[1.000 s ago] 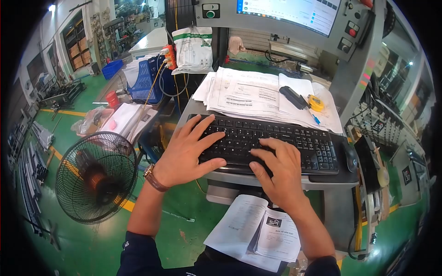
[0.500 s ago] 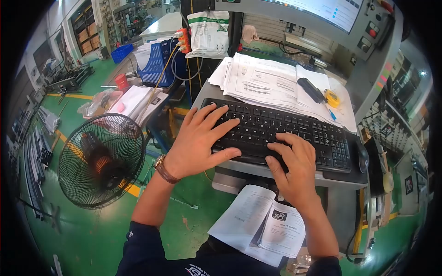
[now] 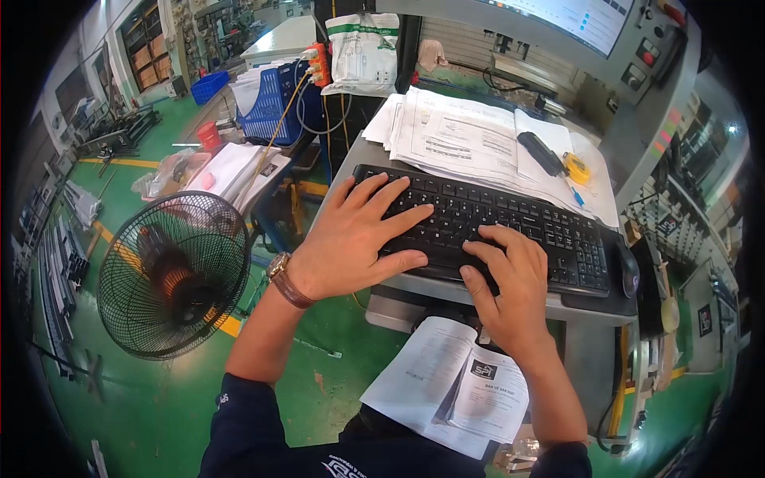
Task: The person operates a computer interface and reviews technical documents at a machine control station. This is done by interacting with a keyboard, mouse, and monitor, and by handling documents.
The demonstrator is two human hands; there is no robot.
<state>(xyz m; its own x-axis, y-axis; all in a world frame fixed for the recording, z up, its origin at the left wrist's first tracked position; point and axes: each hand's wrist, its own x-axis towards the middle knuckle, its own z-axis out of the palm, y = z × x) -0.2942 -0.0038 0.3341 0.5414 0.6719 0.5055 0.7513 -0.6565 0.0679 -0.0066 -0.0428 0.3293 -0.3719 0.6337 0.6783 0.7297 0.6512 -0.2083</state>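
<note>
Seen from the head camera, looking down, two bare hands rest on a black keyboard that lies across a grey shelf in front of the person. The left hand lies flat on the keyboard's left half, fingers spread wide over the keys and the thumb stretched along the near edge; it grips nothing. A watch with a brown strap sits on that wrist. The right hand lies near the middle of the keyboard, fingers bent and closer together, tips touching the keys; it too holds nothing. Just right of the keyboard a black mouse sits on the same shelf. Behind the keyboard, touching its far edge, a stack of printed papers fans out, and on it lie a black marker-like tool and a small yellow tape measure, near each other. Above them the lower edge of a lit screen shows, set in a grey panel with a red button. Below the shelf, on the person's lap, an open booklet rests, its print too small to read. To the left, on the green floor, a black fan stands, well apart from the keyboard. Farther back a blue basket holds white sheets.
</note>
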